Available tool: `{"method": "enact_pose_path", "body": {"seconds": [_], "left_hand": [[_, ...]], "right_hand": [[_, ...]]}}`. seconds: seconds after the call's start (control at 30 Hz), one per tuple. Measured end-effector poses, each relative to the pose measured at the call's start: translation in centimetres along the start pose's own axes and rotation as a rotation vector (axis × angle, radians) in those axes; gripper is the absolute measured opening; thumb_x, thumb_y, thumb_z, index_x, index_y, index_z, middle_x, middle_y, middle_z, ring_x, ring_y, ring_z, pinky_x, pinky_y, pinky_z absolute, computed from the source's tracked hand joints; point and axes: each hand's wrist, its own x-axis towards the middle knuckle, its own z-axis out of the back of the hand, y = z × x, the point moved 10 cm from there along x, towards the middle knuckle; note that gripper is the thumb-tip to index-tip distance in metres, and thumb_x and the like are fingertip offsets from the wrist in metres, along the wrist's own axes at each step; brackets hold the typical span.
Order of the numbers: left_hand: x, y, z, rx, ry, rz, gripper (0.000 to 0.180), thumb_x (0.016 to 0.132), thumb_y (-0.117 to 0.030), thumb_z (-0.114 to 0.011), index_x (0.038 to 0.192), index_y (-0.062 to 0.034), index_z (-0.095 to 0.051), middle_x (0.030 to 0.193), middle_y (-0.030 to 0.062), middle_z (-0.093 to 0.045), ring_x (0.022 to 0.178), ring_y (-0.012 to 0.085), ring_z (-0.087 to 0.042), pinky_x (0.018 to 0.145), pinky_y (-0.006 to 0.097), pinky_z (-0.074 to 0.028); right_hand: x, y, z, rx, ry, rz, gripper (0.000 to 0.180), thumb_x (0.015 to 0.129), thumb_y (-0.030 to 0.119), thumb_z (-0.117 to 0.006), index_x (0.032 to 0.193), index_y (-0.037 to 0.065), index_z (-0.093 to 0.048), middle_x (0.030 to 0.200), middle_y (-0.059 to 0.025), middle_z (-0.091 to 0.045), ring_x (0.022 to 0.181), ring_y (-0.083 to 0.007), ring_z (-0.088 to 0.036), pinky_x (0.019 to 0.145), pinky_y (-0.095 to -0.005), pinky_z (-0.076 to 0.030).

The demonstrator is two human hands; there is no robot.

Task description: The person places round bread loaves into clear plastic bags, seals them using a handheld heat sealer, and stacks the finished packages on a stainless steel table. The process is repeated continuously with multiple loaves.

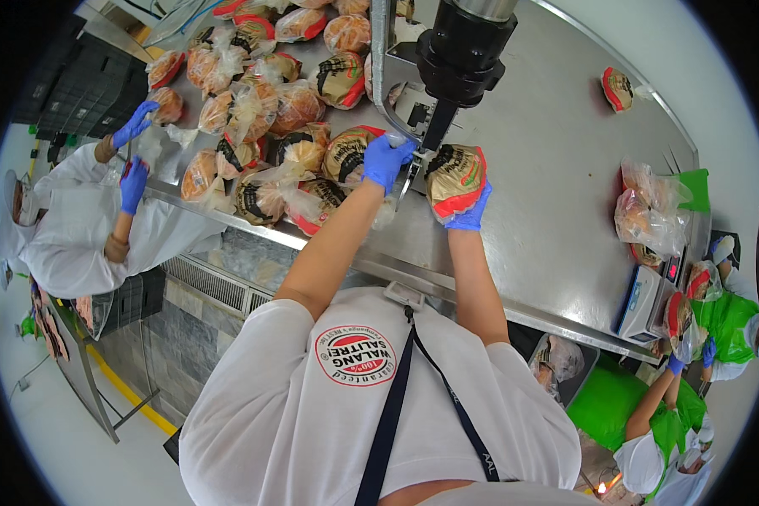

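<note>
My right hand, in a blue glove, supports a round plastic-bagged meat piece from below and the right. The bag is gold, red and black. Its neck end points left into a metal clipping machine with a black upright body. On the machine's other side my gloved left hand is closed, apparently around the bag's gathered plastic neck; the fingertips are partly hidden. Right behind this hand lies another gold and red bagged piece.
Many similar bagged pieces are heaped on the left of the steel table. One bag lies far right; more bags sit near a scale. A co-worker handles bags at left; others in green aprons stand at lower right.
</note>
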Motion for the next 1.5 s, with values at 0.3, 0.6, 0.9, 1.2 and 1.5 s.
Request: {"method": "enact_pose_path", "body": {"seconds": [0.3, 0.6, 0.9, 1.2, 1.5], "left_hand": [[0.8, 0.5, 0.4, 0.156, -0.003, -0.175, 0.010, 0.075, -0.007, -0.066, 0.083, -0.0019, -0.063, 0.073, 0.0020, -0.062, 0.061, 0.0082, -0.054, 0.057, 0.023, -0.044], [-0.1, 1.3, 1.3, -0.011, -0.060, -0.032, 0.008, 0.083, -0.013, -0.059, 0.084, -0.0052, -0.061, 0.072, -0.0008, -0.057, 0.062, 0.0071, -0.051, 0.056, 0.021, -0.041], [-10.9, -14.3, -0.6, 0.100, 0.060, -0.535, 0.017, 0.091, -0.014, -0.044, 0.095, -0.0038, -0.057, 0.083, 0.0048, -0.057, 0.074, 0.0143, -0.053, 0.069, 0.029, -0.043], [-5.0, -35.4, 9.4, 0.667, -0.225, -0.755, 0.029, 0.092, -0.025, -0.044, 0.094, 0.0001, -0.058, 0.083, 0.0051, -0.056, 0.075, 0.0152, -0.052, 0.068, 0.030, -0.041], [11.4, -33.3, 23.0, 1.607, -0.471, -0.917, 0.028, 0.088, -0.022, -0.046, 0.104, -0.0007, -0.055, 0.091, 0.0120, -0.060, 0.082, 0.0245, -0.058, 0.070, 0.033, -0.045]], "right_hand": [[-0.7, -0.2, 0.9, -0.006, -0.082, 0.057, 0.050, 0.084, 0.042, -0.045, 0.118, 0.006, -0.049, 0.115, -0.0133, -0.054, 0.102, -0.0298, -0.053, 0.091, -0.0433, -0.043], [-0.7, 2.2, -6.3, -0.805, 0.098, 0.317, 0.035, 0.084, 0.028, -0.048, 0.111, 0.005, -0.051, 0.106, -0.0119, -0.057, 0.094, -0.0250, -0.056, 0.086, -0.0374, -0.046], [-7.5, 1.7, -14.4, -0.094, 0.259, 0.113, 0.050, 0.088, 0.029, -0.049, 0.130, 0.008, -0.036, 0.116, -0.0135, -0.053, 0.105, -0.0248, -0.053, 0.087, -0.0375, -0.046], [-7.0, 11.1, -3.4, -0.542, -0.137, 0.172, 0.041, 0.084, 0.033, -0.057, 0.115, 0.007, -0.051, 0.103, -0.0061, -0.055, 0.093, -0.0186, -0.055, 0.077, -0.0345, -0.048], [-19.8, 51.0, 7.9, -1.466, -1.266, 1.106, 0.057, 0.066, 0.037, -0.073, 0.105, 0.000, -0.055, 0.102, -0.0198, -0.054, 0.098, -0.0324, -0.049, 0.085, -0.0390, -0.040]]}}
